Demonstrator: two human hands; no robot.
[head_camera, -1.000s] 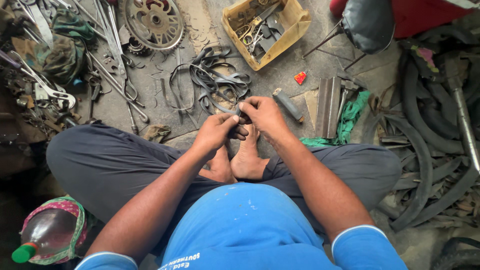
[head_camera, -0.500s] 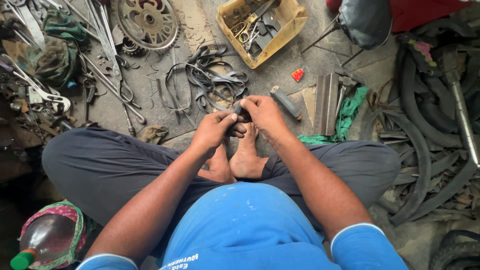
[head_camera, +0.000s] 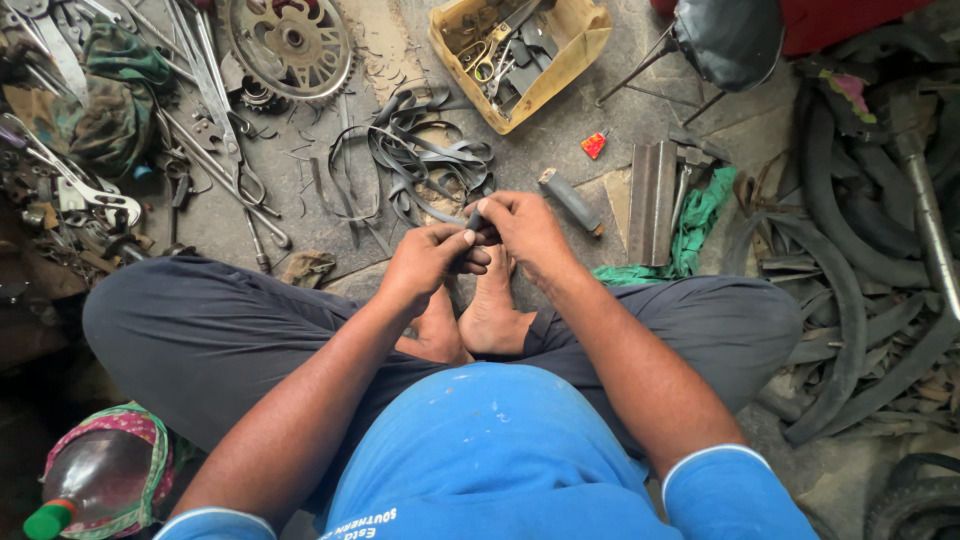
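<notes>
Taking the bare feet (head_camera: 470, 320) as landmark: far to their left lies a heap of wrenches (head_camera: 70, 190). Just above the toes, the left hand (head_camera: 425, 262) and right hand (head_camera: 525, 230) meet, both pinched on a small dark rubber piece (head_camera: 474, 222). This looks like fine fingertip work on it; any further handling calls for a steady pinch. A green cloth (head_camera: 690, 230) lies right.

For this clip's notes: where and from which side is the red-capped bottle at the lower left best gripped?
Judging by its pose, grip the bottle around its broad body from above. It lies tilted on the floor beside the person's left knee, wrapped in a patterned cloth, with the narrow neck and green base ring pointing toward the frame corner, which offers less purchase.
</notes>
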